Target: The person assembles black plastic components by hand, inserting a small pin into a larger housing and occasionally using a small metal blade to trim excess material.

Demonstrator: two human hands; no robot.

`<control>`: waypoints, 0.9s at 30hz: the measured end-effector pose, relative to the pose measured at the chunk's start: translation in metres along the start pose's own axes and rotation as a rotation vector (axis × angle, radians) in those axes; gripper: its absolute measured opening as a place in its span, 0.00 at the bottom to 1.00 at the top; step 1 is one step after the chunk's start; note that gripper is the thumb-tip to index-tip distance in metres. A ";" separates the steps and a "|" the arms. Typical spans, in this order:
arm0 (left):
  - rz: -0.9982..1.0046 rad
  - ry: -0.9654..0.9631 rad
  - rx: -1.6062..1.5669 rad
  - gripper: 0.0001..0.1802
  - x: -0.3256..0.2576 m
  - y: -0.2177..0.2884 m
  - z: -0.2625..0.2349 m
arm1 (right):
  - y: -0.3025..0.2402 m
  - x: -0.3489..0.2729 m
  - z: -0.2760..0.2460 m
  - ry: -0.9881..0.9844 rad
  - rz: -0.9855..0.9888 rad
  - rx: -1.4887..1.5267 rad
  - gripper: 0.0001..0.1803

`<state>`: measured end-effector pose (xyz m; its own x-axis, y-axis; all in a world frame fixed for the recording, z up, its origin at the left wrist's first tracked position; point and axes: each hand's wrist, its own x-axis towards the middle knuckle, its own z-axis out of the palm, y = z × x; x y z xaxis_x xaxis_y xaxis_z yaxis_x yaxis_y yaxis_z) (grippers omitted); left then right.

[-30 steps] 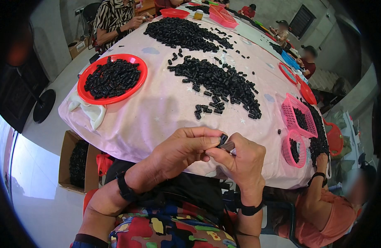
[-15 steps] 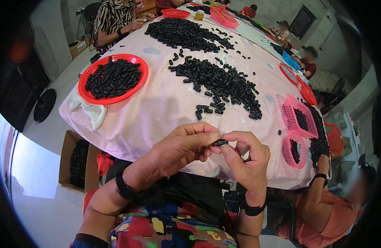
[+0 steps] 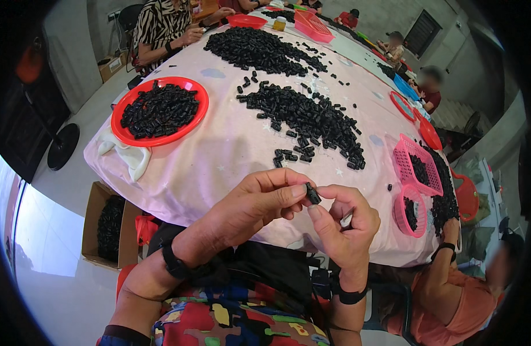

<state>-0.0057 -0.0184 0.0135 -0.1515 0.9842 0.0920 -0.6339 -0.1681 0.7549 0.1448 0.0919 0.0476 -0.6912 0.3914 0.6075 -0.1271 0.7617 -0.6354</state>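
Note:
My left hand [image 3: 260, 202] pinches a small black plastic piece [image 3: 313, 194] between thumb and forefinger, above the near edge of the table. Close against its lower end are the thumb and forefinger of my right hand [image 3: 349, 228]. Curled fingers of that hand also hold a small pale object [image 3: 347, 219], mostly hidden, whose kind I cannot make out. Beyond my hands, a heap of similar black pieces [image 3: 306, 118] lies on the pink cloth, with a few strays at its near end. A red round tray [image 3: 203, 109] full of them sits to the left.
A larger black heap [image 3: 254, 49] lies farther back. Pink baskets [image 3: 399, 210] stand on the right beside a co-worker's arm [image 3: 450, 236]. Below the table's left edge is a cardboard box [image 3: 91, 230] with a dark bag. A white cloth [image 3: 140, 164] hangs near the red tray.
The black piece has turned from lying crosswise to slanting, its lower end toward me. My right thumb and forefinger have shifted slightly right and loosened around it.

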 end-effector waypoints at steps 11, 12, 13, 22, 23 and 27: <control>0.031 -0.040 0.006 0.15 0.003 -0.009 0.000 | 0.002 -0.001 0.010 0.072 -0.171 -0.133 0.14; 0.033 -0.033 0.007 0.15 0.003 -0.010 0.000 | 0.002 -0.002 0.011 0.072 -0.170 -0.133 0.14; 0.032 -0.033 0.006 0.15 0.003 -0.011 0.001 | 0.002 -0.002 0.012 0.082 -0.209 -0.204 0.13; 0.034 -0.004 -0.076 0.17 0.002 -0.010 0.007 | 0.007 -0.002 0.014 0.147 -0.366 -0.384 0.13; 0.019 -0.010 -0.090 0.17 0.002 -0.010 0.006 | 0.007 -0.003 0.013 0.149 -0.367 -0.384 0.13; 0.000 -0.031 -0.142 0.18 0.002 -0.010 0.004 | 0.004 -0.002 0.015 0.144 -0.377 -0.418 0.13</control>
<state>0.0032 -0.0148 0.0084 -0.1288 0.9851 0.1137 -0.7353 -0.1718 0.6556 0.1353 0.0869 0.0365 -0.5450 0.0980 0.8327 -0.0333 0.9898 -0.1382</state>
